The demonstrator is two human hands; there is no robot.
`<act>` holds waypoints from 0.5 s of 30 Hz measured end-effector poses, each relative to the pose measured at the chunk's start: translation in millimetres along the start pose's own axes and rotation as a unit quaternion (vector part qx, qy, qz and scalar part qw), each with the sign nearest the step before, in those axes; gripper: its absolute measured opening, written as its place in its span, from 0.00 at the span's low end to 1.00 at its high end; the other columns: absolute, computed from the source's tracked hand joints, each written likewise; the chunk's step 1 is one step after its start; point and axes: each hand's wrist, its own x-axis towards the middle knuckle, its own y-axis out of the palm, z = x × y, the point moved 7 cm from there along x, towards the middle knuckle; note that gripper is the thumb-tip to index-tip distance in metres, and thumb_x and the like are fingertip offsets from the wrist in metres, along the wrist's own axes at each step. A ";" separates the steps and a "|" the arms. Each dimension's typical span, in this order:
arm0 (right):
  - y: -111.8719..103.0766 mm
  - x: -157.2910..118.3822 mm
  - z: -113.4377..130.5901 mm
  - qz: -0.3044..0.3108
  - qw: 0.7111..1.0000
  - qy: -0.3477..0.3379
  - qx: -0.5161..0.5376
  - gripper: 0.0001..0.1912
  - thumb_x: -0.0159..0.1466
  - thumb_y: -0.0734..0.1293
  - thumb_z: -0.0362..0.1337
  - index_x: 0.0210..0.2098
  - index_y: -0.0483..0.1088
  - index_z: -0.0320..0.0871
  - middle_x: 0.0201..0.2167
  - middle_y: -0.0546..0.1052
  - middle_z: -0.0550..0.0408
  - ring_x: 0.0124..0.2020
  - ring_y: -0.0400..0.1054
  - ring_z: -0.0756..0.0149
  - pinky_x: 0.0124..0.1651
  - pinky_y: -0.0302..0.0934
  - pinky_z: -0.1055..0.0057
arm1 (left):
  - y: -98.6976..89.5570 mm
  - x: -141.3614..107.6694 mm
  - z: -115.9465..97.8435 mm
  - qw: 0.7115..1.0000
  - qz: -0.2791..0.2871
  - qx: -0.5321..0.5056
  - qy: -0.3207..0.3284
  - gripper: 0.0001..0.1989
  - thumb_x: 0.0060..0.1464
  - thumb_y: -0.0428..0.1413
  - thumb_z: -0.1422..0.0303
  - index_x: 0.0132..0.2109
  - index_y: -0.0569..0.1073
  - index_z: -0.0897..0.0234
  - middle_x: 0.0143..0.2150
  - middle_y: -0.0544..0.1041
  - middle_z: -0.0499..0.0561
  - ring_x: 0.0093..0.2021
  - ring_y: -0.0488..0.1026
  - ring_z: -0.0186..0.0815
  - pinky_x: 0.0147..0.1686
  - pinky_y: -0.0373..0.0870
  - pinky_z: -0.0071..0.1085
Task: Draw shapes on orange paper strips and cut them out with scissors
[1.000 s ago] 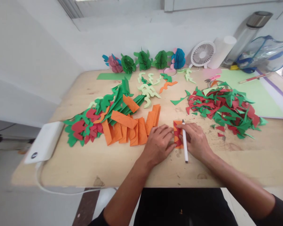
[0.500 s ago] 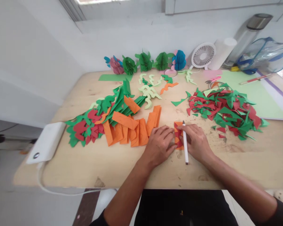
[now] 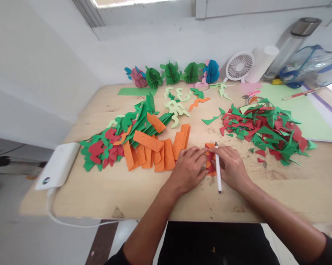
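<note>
A small orange paper strip point(image 3: 211, 173) lies flat on the table in front of me, a red wavy paper cut-out point(image 3: 211, 167) on top of it. From the left, my left hand point(image 3: 189, 167) rests palm down, its thumb and index fingertip apart and touching the paper's edge. My right hand point(image 3: 232, 163) is closed round a white marker point(image 3: 218, 173), which slants across the paper's right side with its dark end towards me. The right fingertips also touch the top of the paper. Folded orange paper pieces point(image 3: 166, 154) lie just left of my left hand.
Green folded papers point(image 3: 146, 106) and red cut-outs point(image 3: 95, 150) are heaped at the left, by a white power bank point(image 3: 57, 165). Red and green scraps point(image 3: 265, 129) pile up at the right. Paper honeycomb figures point(image 3: 171, 73) and a small fan point(image 3: 240, 67) stand along the wall.
My view has shifted slightly. The left index fingertip has moved a little towards the top of the orange paper; the right hand and marker keep nearly the same place.
</note>
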 end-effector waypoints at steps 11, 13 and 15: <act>-4.8 -0.9 2.4 -0.021 1.000 -0.009 0.000 0.20 0.61 0.61 0.27 0.51 0.71 0.45 0.37 0.77 0.48 0.41 0.68 0.54 0.40 0.60 0.61 | 1.7 -0.6 0.7 1.000 0.003 -0.008 0.002 0.12 0.59 0.53 0.65 0.48 0.71 0.63 0.61 0.70 0.54 0.61 0.61 0.46 0.56 0.59 0.46; -5.7 -1.2 4.4 -0.023 1.000 -0.018 -0.008 0.18 0.61 0.61 0.26 0.48 0.72 0.43 0.35 0.77 0.47 0.40 0.67 0.54 0.40 0.59 0.61 | 2.0 -0.6 0.7 1.000 0.005 -0.008 0.001 0.12 0.59 0.53 0.64 0.49 0.71 0.62 0.62 0.70 0.54 0.61 0.61 0.46 0.56 0.60 0.46; -5.0 -1.5 6.4 -0.017 0.999 -0.028 -0.020 0.17 0.61 0.61 0.26 0.46 0.73 0.42 0.35 0.77 0.47 0.41 0.67 0.54 0.39 0.59 0.62 | 2.3 -0.6 1.0 1.000 0.007 -0.008 -0.002 0.12 0.59 0.53 0.64 0.49 0.71 0.62 0.61 0.70 0.54 0.62 0.61 0.46 0.56 0.59 0.46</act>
